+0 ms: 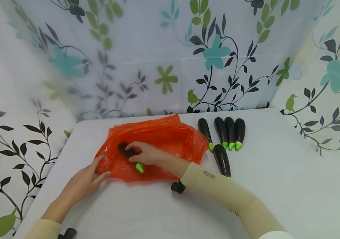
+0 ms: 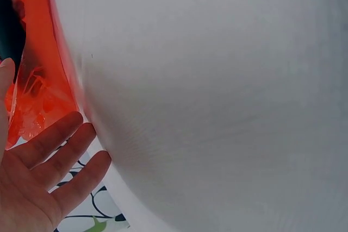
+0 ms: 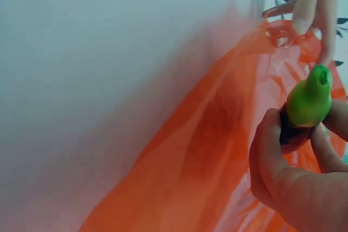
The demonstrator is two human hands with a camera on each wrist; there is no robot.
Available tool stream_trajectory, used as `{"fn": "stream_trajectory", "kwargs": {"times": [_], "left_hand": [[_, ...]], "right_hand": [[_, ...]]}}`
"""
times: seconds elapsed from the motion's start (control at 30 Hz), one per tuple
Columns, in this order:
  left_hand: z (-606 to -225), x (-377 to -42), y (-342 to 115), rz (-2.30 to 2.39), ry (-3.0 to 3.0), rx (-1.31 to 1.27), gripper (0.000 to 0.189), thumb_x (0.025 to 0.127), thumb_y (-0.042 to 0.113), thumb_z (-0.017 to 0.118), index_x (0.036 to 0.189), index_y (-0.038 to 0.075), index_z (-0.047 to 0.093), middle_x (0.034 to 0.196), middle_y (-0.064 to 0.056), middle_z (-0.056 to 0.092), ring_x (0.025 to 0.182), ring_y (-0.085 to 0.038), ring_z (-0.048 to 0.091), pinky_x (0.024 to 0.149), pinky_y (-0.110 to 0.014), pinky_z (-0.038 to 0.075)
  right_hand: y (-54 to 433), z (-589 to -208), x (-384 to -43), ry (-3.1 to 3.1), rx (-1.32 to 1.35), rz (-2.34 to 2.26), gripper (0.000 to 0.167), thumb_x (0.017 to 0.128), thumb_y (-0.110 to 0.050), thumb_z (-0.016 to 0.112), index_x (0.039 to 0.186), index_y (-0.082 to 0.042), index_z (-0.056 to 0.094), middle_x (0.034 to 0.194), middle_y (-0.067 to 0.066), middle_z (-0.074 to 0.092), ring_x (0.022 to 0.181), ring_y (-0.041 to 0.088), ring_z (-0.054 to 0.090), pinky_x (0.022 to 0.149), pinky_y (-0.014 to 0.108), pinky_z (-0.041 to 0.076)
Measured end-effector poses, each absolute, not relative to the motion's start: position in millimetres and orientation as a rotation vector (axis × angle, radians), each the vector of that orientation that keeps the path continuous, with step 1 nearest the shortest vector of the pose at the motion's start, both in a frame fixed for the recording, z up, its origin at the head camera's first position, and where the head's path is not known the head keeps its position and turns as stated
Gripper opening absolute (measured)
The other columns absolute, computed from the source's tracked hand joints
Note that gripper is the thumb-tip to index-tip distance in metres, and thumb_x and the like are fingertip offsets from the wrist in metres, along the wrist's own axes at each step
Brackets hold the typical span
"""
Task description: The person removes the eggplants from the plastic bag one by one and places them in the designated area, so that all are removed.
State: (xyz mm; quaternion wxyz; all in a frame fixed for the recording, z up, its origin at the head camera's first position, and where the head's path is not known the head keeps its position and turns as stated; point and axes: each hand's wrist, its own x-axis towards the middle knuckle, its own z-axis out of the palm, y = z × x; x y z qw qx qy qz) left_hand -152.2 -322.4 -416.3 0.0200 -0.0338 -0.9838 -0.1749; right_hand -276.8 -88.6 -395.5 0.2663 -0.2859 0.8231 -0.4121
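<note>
A crinkled orange plastic bag (image 1: 164,132) lies spread on the white table with its mouth facing the near side. My right hand (image 1: 147,153) grips a dark eggplant (image 1: 124,150) at the bag's mouth. In the right wrist view the thumb and fingers pinch the eggplant (image 3: 309,104) just below its bright green stem end. At the bag's left edge my left hand (image 1: 81,181) touches the plastic. The left wrist view shows several fingers (image 2: 70,158) of that hand extended and spread, with the palm partly visible.
Several more eggplants (image 1: 239,132) lie right of the bag, one of them (image 1: 222,160) nearer and partly hidden by the right sleeve. Black wrist devices (image 1: 178,187) show beside both forearms. A patterned curtain (image 1: 170,59) stands behind the table (image 1: 146,212) and at its sides.
</note>
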Motion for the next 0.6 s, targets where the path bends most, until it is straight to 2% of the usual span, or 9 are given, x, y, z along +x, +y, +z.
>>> {"fn": "stream_trajectory", "kwargs": {"times": [0.13,0.6], "left_hand": [[-416,-152,-323,-0.546,-3.050,-0.103,0.074,0.092,0.046,0.065,0.147,0.011,0.031,0.098,-0.012,0.067,0.090,-0.032,0.065,0.081,-0.058,0.051],[-417,-153,-325,-0.551,-3.053,-0.104,0.073,0.091,0.044,0.066,0.146,0.011,0.032,0.093,-0.007,0.066,0.084,-0.026,0.064,0.077,-0.055,0.053]], "right_hand": [[-71,-387,-272,2.181,-0.728,-1.119,0.039,0.091,-0.026,0.071,0.127,-0.036,0.059,0.131,-0.004,0.053,0.111,0.016,0.050,0.084,0.030,0.050],[-18,-377,-263,2.136,-0.750,-1.181,0.040,0.092,-0.030,0.070,0.128,-0.041,0.057,0.135,-0.002,0.051,0.122,0.022,0.047,0.089,0.036,0.051]]}}
